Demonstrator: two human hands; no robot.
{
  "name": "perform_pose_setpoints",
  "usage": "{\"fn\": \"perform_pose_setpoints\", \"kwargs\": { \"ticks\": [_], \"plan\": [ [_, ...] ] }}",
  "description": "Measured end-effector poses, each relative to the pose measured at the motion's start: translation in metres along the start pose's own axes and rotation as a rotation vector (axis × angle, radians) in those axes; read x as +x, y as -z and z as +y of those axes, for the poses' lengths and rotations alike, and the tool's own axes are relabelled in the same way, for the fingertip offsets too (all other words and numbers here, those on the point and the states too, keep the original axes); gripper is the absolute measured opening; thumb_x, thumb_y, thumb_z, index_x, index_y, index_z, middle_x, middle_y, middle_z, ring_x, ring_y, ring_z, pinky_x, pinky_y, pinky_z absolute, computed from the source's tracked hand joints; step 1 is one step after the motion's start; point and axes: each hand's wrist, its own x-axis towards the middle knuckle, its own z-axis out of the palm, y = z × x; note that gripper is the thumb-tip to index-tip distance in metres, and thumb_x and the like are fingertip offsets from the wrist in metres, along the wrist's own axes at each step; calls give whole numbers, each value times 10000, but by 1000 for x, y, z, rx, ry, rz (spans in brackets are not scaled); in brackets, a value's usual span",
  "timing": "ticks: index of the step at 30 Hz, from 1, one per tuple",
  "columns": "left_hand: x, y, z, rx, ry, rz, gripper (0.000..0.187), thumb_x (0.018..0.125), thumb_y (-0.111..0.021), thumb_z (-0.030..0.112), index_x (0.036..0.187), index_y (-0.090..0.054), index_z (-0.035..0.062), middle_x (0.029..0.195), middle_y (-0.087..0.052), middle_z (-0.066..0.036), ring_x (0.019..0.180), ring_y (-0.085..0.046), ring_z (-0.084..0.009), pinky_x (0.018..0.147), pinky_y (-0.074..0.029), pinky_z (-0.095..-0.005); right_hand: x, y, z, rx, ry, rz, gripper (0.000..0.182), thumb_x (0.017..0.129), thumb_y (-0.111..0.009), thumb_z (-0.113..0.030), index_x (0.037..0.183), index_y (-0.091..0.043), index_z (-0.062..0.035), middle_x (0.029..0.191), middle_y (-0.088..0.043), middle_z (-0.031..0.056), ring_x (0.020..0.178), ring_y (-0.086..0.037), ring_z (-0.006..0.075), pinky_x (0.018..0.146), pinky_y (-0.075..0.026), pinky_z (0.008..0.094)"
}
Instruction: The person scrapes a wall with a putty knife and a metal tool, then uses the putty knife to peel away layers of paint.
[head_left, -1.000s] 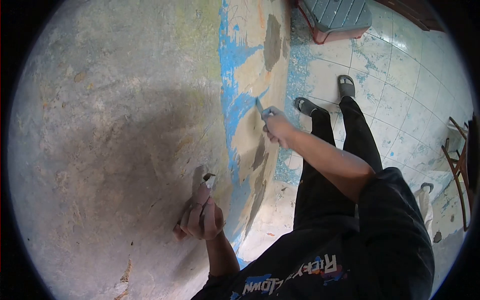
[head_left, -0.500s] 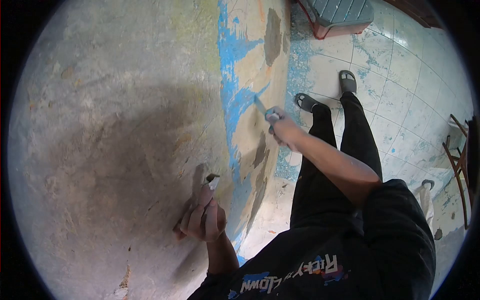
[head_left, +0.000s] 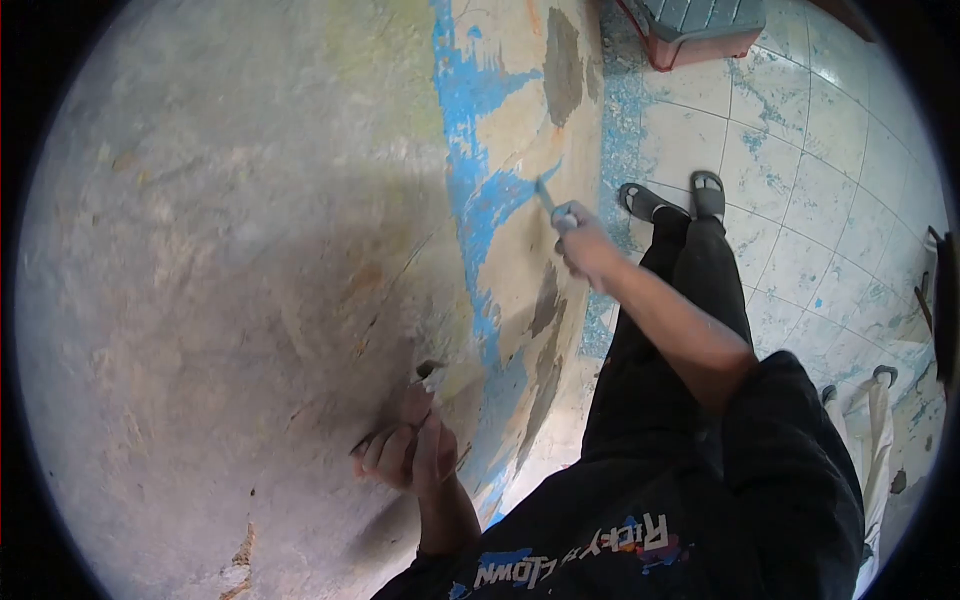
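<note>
— Head view first. Grip of the right hand point(head_left: 585, 245)?

— Fingers closed around the handle of a scraper point(head_left: 548, 197). Its blade points up and left, with the tip against the wall point(head_left: 220, 280), at the edge of the blue paint strip point(head_left: 470, 130) where bare plaster shows.

— And the left hand point(head_left: 405, 450)?

— Curled tight around a small tool point(head_left: 428, 370), fingers together. The tool's dark tip pokes out above the knuckles and touches the grey, stripped part of the wall. How much of the tool sits inside the fist, I cannot tell.

— The two hands relative to each other?

— Well apart: the left low on the grey surface, the right higher, on the painted band.

— Any containers?

— One, a red crate point(head_left: 700, 40) with a grey slatted top, on the tiled floor point(head_left: 800, 170) at the upper edge. Its contents are hidden by the top.

— Anything else in view?

— The person's sandalled feet point(head_left: 675, 195) on the paint-flecked tiles, near the wall's base.
</note>
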Motion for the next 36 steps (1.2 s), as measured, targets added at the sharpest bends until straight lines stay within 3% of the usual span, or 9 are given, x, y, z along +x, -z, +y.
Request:
{"fn": "perform_pose_setpoints", "kwargs": {
  "ticks": [12, 15, 18, 21, 24, 25, 28, 34, 36],
  "plan": [
    [3, -13, 6, 114, 44, -16, 273, 799, -782, -30, 956, -698, 177, 968, -573, -2, 834, -568, -171, 772, -367, -370, -18, -3, -4, -46, 4, -9, 175, 1059, -485, -282, 1117, -540, -126, 700, -490, 19, 485, -378, 96, 426, -277, 291],
    [4, -13, 8, 111, 53, -46, 291, 787, -780, -46, 952, -704, 182, 972, -569, 3, 857, -570, -168, 781, -355, -363, -59, -21, 13, -107, 210, -82, 178, 1054, -490, -260, 1099, -548, -99, 715, -519, 40, 515, -429, 123, 469, -333, 316],
    [5, -7, 10, 61, 73, -83, 301, 769, -776, -76, 935, -702, 164, 983, -561, -7, 879, -575, -185, 755, -393, -372, -55, -29, 19, -218, 323, 43, 190, 1022, -498, -230, 1137, -536, -84, 745, -603, 183, 680, -618, 304, 636, -471, 427],
    [-10, 8, 4, 0, 139, -79, 304, 752, -770, -106, 935, -693, 123, 1012, -546, -48, 886, -578, -214, 721, -464, -378, -25, -22, 5, -197, 143, 139, 199, 1022, -491, -230, 1157, -529, -88, 799, -635, 211, 734, -632, 373, 711, -480, 459],
    [-11, 17, 0, -36, 141, -6, 289, 765, -744, -141, 932, -680, 86, 1039, -527, -89, 887, -584, -239, 701, -518, -362, -46, -29, 14, -210, 245, 78, 206, 1022, -492, -235, 1155, -518, -81, 826, -639, 216, 739, -627, 397, 711, -475, 478],
    [-10, 20, -1, -20, 130, -6, 287, 772, -737, -147, 931, -679, 85, 1044, -524, -92, 887, -586, -239, 707, -521, -360, -65, -33, 11, -272, 210, 13, 203, 1026, -478, -229, 1149, -514, -72, 843, -628, 225, 760, -626, 389, 718, -472, 468],
    [-2, 28, -1, -22, 125, 17, 286, 789, -721, -163, 929, -677, 83, 1054, -517, -96, 885, -592, -236, 720, -527, -355, -90, -39, 11, -154, 300, -11, 151, 1049, -488, -213, 1113, -517, -79, 686, -468, 52, 592, -448, 143, 537, -378, 351],
    [-1, 23, 1, -13, 135, 21, 307, 784, -738, -164, 939, -683, 94, 1051, -518, -87, 884, -595, -226, 713, -526, -359, -86, -35, 11, -168, 290, -33, 182, 1046, -501, -213, 1170, -523, -82, 653, -479, 73, 555, -478, 154, 545, -395, 367],
    [-1, 20, 1, -15, 129, 22, 306, 785, -744, -156, 947, -684, 97, 1051, -517, -87, 884, -596, -227, 708, -523, -354, -93, -23, -1, -265, 376, 21, 200, 1019, -509, -196, 1175, -534, -72, 705, -571, 169, 660, -579, 347, 618, -445, 446]
  ]
}}
